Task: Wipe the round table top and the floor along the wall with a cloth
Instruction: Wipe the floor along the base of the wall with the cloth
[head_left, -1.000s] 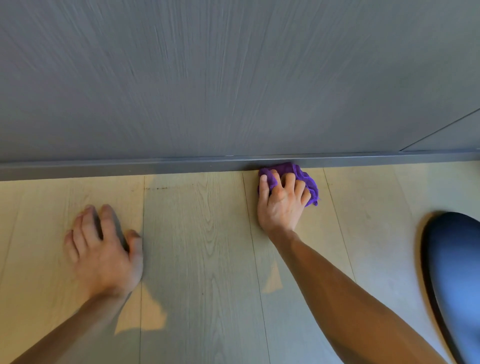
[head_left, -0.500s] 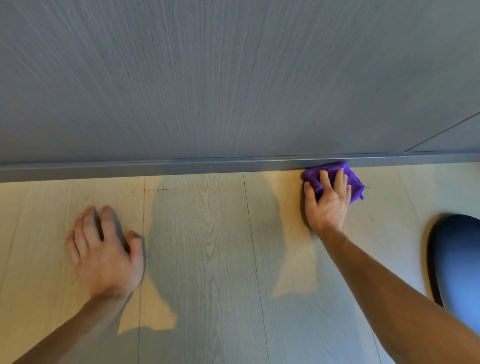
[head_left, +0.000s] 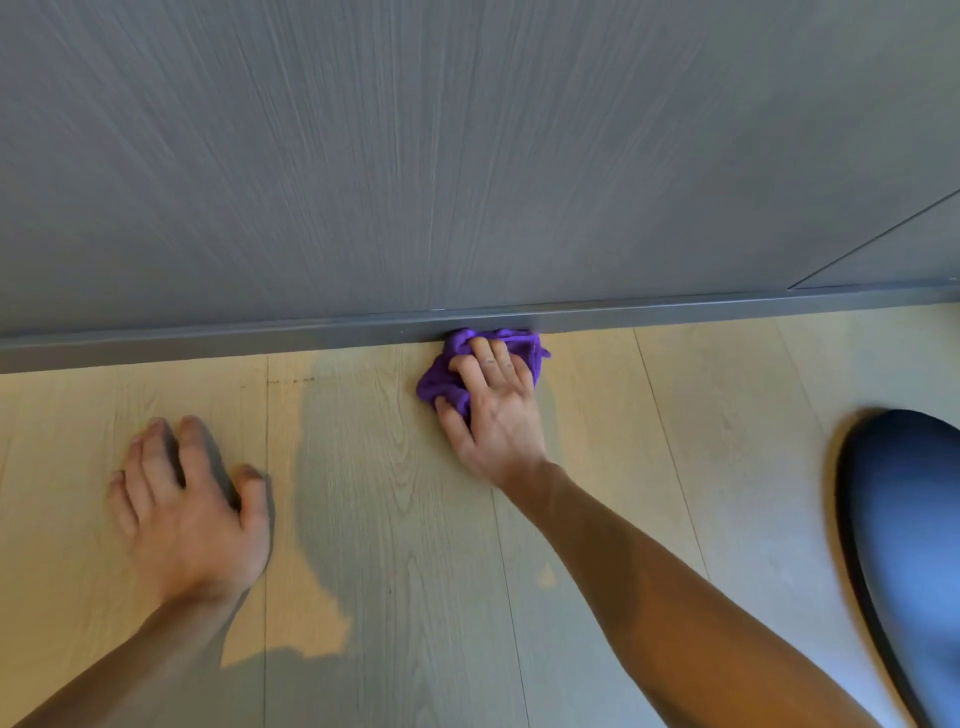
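A crumpled purple cloth (head_left: 447, 387) lies on the pale wood-plank floor (head_left: 395, 519), pressed right against the grey skirting strip (head_left: 208, 340) at the foot of the grey wall (head_left: 415, 156). My right hand (head_left: 493, 410) presses down on the cloth with its fingers curled over it. My left hand (head_left: 187, 509) rests flat on the floor to the left, fingers spread, holding nothing. The round table top is out of view.
A dark blue rounded object (head_left: 909, 545) sits on the floor at the right edge. A seam in the wall panel (head_left: 883, 239) runs diagonally at the upper right. My shadow falls across the planks between my arms.
My right hand slid the cloth right along the skirting, then back left to about where it began. My left hand has stayed planted on the floor.
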